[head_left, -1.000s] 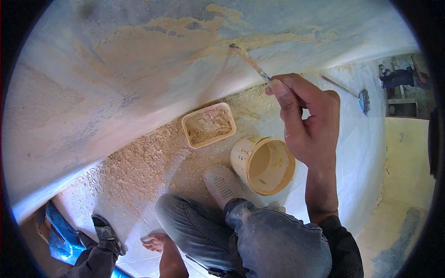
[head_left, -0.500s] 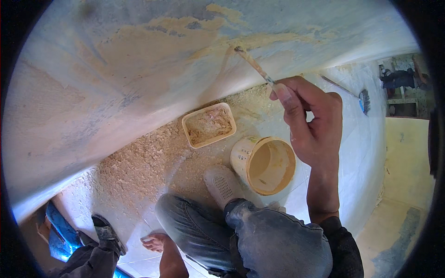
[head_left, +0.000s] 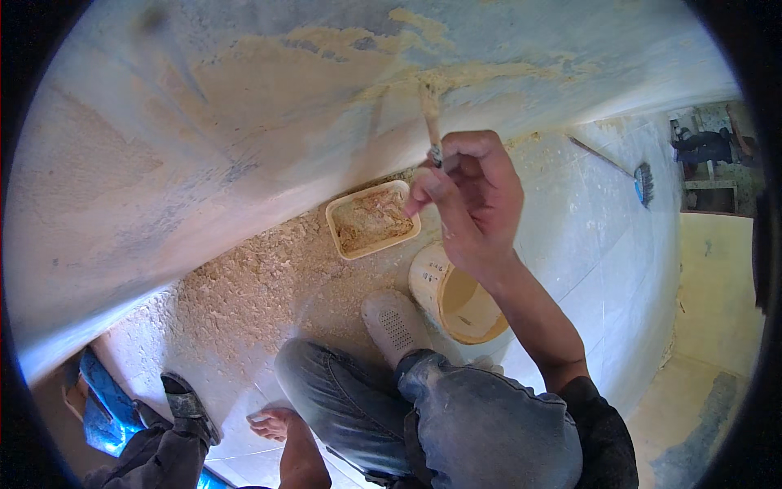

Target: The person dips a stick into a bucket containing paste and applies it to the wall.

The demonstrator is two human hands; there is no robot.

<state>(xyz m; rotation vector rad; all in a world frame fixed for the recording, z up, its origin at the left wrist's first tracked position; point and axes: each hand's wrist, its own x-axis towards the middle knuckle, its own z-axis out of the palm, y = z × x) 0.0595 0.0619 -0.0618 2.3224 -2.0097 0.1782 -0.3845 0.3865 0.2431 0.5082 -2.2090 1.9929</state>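
Observation:
My right hand pinches a slim, plaster-smeared stick-like tool between thumb and fingers. Its far end is at the wall, by a rough beige band of filler; whether that end is a brush or a blade cannot be told. Below the hand, on the floor by the wall, is a shallow rectangular tub with crumbly beige material inside. A pale round bucket lies tilted under my right forearm, which covers part of its mouth. My left hand hangs beside my left knee, fingers loosely apart, holding nothing.
Crumbled plaster covers the floor along the wall. At lower left, another person's slippered foot stands near a blue bag-like item. A long-handled brush lies at right. My shoe is beside the bucket.
My right hand has moved left and turned, and the tool now stands more upright, its tip slightly right of before. The forearm now covers part of the bucket. My left hand stays put.

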